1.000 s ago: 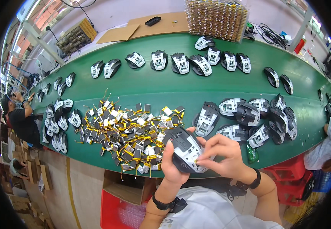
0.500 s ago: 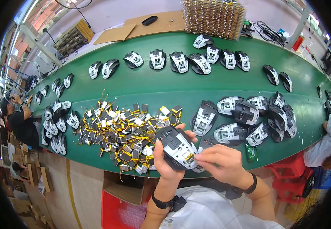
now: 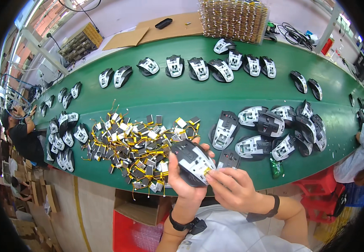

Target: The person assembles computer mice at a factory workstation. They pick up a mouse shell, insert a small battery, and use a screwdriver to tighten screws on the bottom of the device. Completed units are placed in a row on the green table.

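Note:
My left hand [image 3: 185,187] is wrapped round a black and white computer mouse [image 3: 196,163], tilted with its underside facing up. At an opening in the mouse's lower end, my right hand [image 3: 232,187] pinches close beside a small yellow piece [image 3: 207,171]. What lies between those fingertips is too small to make out. To the left of the held mouse spreads a pile of small flat batteries [image 3: 133,147] with yellow tape and thin wires. On the right, several similar mice [image 3: 253,147] lie in a loose group, and one mouse [image 3: 229,158] is partly hidden behind my right hand.
A row of mice [image 3: 174,66] runs along the far part of the green bench [image 3: 148,98]. More mice [image 3: 64,130] cluster at left. A small green packet [image 3: 276,169] lies near the front edge. Behind stand cardboard [image 3: 182,27] and a wire-filled stack [image 3: 234,22]. Red stools [image 3: 318,185] are at right.
Both hands and the held mouse have shifted slightly left, and the right hand's fingers have moved over the mouse's lower end. The far row of mice has slid slightly right.

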`<action>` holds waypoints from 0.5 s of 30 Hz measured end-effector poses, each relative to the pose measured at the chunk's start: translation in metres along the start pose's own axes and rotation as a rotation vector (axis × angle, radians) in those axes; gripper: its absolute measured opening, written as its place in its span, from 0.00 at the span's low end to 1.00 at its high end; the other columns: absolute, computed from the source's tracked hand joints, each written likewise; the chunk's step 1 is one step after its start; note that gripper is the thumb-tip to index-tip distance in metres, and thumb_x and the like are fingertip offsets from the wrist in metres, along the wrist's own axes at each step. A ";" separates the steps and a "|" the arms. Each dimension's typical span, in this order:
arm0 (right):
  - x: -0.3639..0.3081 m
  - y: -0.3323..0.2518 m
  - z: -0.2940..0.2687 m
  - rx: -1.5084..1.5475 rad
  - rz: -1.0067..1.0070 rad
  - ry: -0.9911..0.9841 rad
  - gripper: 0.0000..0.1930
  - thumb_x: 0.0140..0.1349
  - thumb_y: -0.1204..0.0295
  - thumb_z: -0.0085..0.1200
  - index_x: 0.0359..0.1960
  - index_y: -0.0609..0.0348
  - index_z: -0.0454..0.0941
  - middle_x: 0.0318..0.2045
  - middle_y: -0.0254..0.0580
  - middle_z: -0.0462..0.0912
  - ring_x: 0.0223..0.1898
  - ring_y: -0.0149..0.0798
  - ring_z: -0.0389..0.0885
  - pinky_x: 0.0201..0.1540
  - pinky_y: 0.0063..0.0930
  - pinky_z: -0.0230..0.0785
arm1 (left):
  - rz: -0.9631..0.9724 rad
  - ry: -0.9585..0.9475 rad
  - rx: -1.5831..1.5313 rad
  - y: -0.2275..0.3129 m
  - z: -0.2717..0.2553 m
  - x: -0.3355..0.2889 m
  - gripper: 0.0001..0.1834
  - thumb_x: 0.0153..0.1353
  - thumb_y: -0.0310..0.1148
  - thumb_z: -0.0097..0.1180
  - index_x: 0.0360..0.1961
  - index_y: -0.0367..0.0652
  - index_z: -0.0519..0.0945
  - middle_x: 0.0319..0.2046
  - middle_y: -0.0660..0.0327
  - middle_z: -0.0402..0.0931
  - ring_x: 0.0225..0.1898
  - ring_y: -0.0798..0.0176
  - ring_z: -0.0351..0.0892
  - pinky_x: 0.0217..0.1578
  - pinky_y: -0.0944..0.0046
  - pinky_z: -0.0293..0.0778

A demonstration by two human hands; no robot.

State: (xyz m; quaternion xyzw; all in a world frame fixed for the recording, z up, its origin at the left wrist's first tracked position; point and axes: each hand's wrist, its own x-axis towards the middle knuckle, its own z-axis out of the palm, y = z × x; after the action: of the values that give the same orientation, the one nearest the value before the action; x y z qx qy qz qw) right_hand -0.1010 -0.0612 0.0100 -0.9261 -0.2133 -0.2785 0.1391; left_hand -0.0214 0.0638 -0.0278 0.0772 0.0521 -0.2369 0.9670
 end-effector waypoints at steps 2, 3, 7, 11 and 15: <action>-0.004 0.011 -0.004 0.043 -0.042 0.030 0.22 0.43 0.77 0.58 0.45 0.58 0.83 0.51 0.35 0.78 0.47 0.37 0.75 0.41 0.30 0.68 | -0.039 -0.040 0.020 -0.006 0.000 0.000 0.37 0.67 0.59 0.39 0.60 0.34 0.68 0.47 0.47 0.76 0.47 0.48 0.77 0.48 0.52 0.75; 0.000 0.017 -0.007 0.055 -0.056 0.048 0.19 0.43 0.79 0.57 0.42 0.57 0.84 0.50 0.39 0.77 0.44 0.39 0.74 0.40 0.29 0.67 | -0.038 -0.065 0.045 -0.008 0.001 0.001 0.37 0.67 0.59 0.38 0.60 0.34 0.67 0.47 0.47 0.76 0.47 0.49 0.77 0.49 0.52 0.74; 0.013 0.025 -0.027 0.674 0.400 -0.194 0.15 0.47 0.78 0.59 0.40 0.58 0.83 0.49 0.46 0.74 0.44 0.44 0.75 0.41 0.32 0.71 | -0.048 -0.161 0.079 -0.008 0.000 0.005 0.39 0.67 0.60 0.38 0.61 0.34 0.67 0.49 0.46 0.76 0.49 0.49 0.77 0.50 0.53 0.74; 0.025 0.032 -0.050 0.696 0.458 -0.103 0.23 0.50 0.76 0.61 0.51 0.60 0.77 0.53 0.50 0.73 0.51 0.46 0.76 0.50 0.33 0.73 | -0.055 -0.154 0.213 -0.003 0.003 0.007 0.44 0.64 0.65 0.34 0.61 0.32 0.67 0.51 0.42 0.75 0.51 0.48 0.77 0.49 0.53 0.75; 0.035 0.038 -0.046 1.248 0.803 -0.279 0.47 0.51 0.61 0.71 0.69 0.60 0.55 0.61 0.51 0.68 0.56 0.41 0.74 0.56 0.36 0.69 | 0.020 -0.168 0.521 -0.018 0.026 0.005 0.48 0.60 0.69 0.40 0.65 0.35 0.62 0.63 0.44 0.64 0.58 0.53 0.72 0.56 0.55 0.72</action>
State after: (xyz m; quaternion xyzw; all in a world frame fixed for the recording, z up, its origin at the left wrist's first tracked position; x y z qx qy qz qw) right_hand -0.0779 -0.1005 0.0620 -0.7087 0.0068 0.0860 0.7002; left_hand -0.0232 0.0415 -0.0050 0.3037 -0.0917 -0.2386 0.9178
